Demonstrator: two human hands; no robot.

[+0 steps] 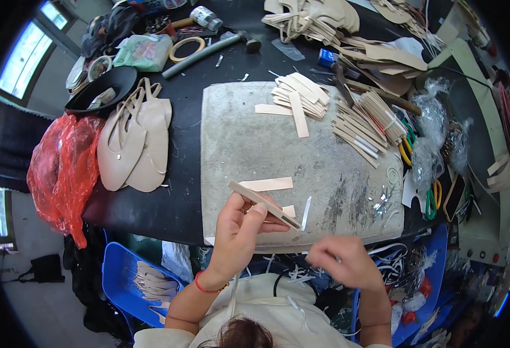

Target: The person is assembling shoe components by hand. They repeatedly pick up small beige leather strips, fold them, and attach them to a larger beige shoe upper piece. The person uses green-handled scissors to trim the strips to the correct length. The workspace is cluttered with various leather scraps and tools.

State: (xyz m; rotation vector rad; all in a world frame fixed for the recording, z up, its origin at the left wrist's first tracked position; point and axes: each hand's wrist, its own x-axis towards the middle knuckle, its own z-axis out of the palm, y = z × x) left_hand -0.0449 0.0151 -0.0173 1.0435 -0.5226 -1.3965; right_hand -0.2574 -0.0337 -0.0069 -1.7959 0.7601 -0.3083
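Observation:
My left hand [235,232] is closed around a flat beige leather strip [265,204], thumb on top and fingers beneath, holding it tilted just above the grey work board. A narrow dark slot or mark shows near the strip's lower right end. To the right, my right hand [343,261] hovers past the board's front edge with curled fingers, apart from the strip. Whatever it may hold is hidden. Close to my left hand lie another beige strip [273,184] and a thin white strip [306,213].
The grey board [237,139] carries piles of beige strips [301,95] and bundled strips [377,119] at its far right. Beige leather pieces [136,145] and a red plastic bag [63,168] sit left. Blue bins [112,278] stand below the table edge. A hammer [249,43] lies behind.

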